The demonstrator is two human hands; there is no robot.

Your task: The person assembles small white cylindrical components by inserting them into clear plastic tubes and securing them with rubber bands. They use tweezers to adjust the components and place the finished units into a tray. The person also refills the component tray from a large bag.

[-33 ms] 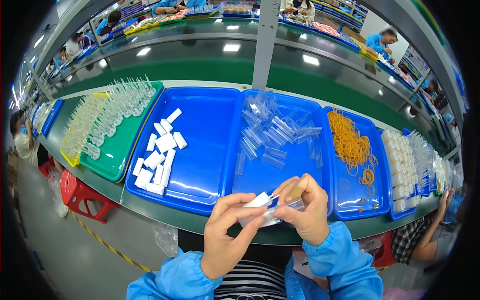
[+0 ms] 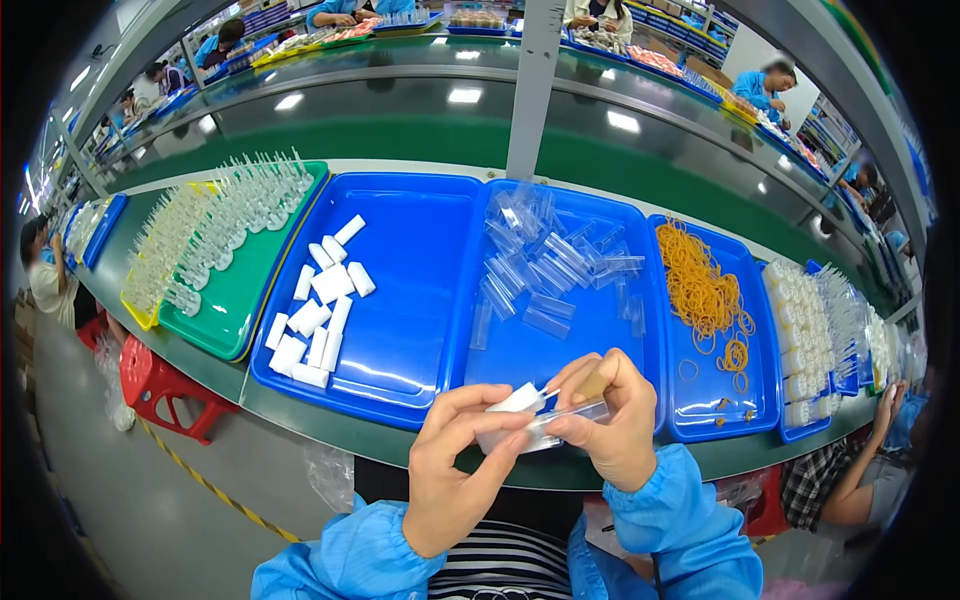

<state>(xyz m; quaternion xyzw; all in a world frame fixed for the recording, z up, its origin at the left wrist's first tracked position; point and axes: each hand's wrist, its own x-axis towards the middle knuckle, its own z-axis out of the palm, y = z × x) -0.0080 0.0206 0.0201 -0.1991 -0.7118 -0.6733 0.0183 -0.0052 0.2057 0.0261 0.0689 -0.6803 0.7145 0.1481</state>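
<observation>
Long green counter [image 2: 300,420] curves across a busy workroom, with a dark conveyor belt [image 2: 420,105] behind it and other people in blue coats working at far benches. Five trays sit side by side on the near edge. At the left, one green tray [image 2: 250,300] carries rows of small clear plastic pieces with thin spikes, too many to count. Next comes a blue tray [image 2: 420,300] with about fourteen short white blocks [image 2: 320,310], smooth and rectangular, lying loose in a rough cluster. A second blue tray [image 2: 590,340] holds a scatter of clear plastic sleeves [image 2: 540,265], flat and glossy, roughly twenty. A third blue tray [image 2: 700,400] has a tangled heap of thin orange rubber bands [image 2: 700,285], plus a few lying apart. Farthest right, a tray of packed white pieces [image 2: 800,340] stands in neat rows.

Both hands meet just above the counter's near edge, forearms in blue sleeves rising from below. The left hand [image 2: 455,470] is curled, its thumb and fingertips pinching a white block [image 2: 518,400] and the end of a clear sleeve [image 2: 545,425]. The right hand [image 2: 610,420] grips the other end of that sleeve, fingers bent tightly around it. Whether the block is already inside the sleeve cannot be told.
</observation>
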